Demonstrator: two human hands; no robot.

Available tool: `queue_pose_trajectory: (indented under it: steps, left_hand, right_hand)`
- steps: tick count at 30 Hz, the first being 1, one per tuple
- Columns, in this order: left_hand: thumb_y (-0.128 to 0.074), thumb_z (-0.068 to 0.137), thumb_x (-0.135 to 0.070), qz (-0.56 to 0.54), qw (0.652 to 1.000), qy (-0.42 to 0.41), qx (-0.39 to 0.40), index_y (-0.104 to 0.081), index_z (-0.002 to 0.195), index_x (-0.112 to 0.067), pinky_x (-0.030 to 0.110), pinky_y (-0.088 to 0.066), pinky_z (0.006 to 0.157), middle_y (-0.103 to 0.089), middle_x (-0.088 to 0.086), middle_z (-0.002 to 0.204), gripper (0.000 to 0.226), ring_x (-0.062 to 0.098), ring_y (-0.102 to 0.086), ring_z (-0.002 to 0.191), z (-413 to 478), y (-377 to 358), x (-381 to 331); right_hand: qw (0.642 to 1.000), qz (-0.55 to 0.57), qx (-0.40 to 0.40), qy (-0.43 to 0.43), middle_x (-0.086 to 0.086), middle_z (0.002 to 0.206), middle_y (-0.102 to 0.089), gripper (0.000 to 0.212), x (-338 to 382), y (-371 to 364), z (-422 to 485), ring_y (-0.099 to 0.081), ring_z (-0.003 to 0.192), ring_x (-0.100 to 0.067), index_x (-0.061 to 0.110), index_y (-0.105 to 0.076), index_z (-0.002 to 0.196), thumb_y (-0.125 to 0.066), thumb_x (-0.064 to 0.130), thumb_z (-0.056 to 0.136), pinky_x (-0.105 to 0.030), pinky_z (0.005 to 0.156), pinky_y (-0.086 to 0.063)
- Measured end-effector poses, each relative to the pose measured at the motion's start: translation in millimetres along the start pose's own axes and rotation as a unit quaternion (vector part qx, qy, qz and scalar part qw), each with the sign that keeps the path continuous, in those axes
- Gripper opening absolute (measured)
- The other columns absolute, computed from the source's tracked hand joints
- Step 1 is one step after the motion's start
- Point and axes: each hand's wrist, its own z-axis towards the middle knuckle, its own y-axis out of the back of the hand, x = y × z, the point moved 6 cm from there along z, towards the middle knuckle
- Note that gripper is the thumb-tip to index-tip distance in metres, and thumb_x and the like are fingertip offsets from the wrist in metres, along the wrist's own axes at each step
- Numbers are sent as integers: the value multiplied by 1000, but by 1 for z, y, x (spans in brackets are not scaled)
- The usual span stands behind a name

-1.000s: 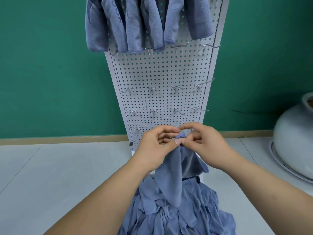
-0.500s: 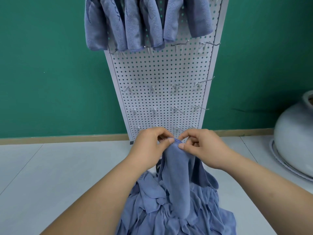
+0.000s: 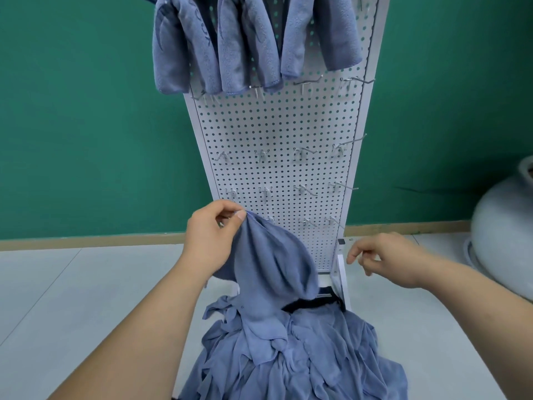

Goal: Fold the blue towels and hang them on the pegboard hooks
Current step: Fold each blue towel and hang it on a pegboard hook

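Pinching: left hand [image 3: 212, 241] nips a corner of one blue towel [image 3: 274, 264] between thumb and fingertips — the cloth droops below it.
Right hand [image 3: 383, 259]: loose, fingers gently curled, grasping nothing (apart from the towel, off to its right).
Pile [image 3: 288, 356]: crumpled blue towels heaped under and between both forearms.
Pegboard [image 3: 277, 134]: upright just beyond the hands, bare hooks [image 3: 302, 153] above the knuckles — folded towels [image 3: 230, 44] hanging higher still.

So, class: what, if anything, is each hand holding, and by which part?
The left hand pinches a blue towel by its uppermost edge, between thumb and fingertips; the right hand holds nothing.
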Motion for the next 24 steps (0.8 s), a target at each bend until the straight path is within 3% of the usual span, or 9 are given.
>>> queue_pose_trajectory:
  steps: [5,12,15,18,20,24]
  left_hand:
    - [-71,99,-19,51,992,-29,112,-73,93,-29,7,-45,77,-72,-16,89,12,1,-64,85,-15,-28,-19]
    - [-71,99,-21,64,988,-74,122,-73,98,-29,9,-43,73,-68,-17,96,8,8,-62,82,-24,-41,-38]
    - [-72,98,-19,41,987,-86,131,-74,98,-27,9,-42,74,-68,-15,97,8,10,-62,82,-28,-45,-43]
    - [-73,98,-17,18,984,-107,141,-74,99,-24,16,-48,78,-69,-14,96,8,12,-63,82,-32,-50,-48]
    - [-73,98,-16,8,981,-123,147,-75,99,-24,20,-49,81,-69,-13,96,8,14,-64,84,-33,-53,-51]
    - [-74,97,-14,-12,979,-125,162,-76,98,-23,13,-44,77,-68,-14,94,9,12,-64,84,-37,-58,-56]
  right_hand:
    - [994,77,-19,73,23,98,-72,23,37,-7,-2,-66,94,1,45,-70,114,-65,30,97,-21,84,-52]
    - [965,194,-64,162,26,108,-69,31,101,-8,-7,-68,93,-4,42,-70,122,-77,37,93,-23,85,-55]
    - [967,192,-92,141,24,109,-67,33,105,-12,-5,-68,88,-4,41,-67,122,-77,45,90,-29,85,-58]
    - [965,180,-153,111,18,100,-68,25,99,-9,-2,-67,80,-5,38,-65,102,-78,51,85,-36,79,-58]
    - [960,185,-189,95,18,94,-68,25,94,-6,-2,-67,77,-5,37,-62,95,-81,48,82,-37,76,-58]
    - [945,243,-200,88,18,89,-72,30,90,-5,-1,-70,81,-5,36,-62,98,-86,33,80,-38,76,-60]
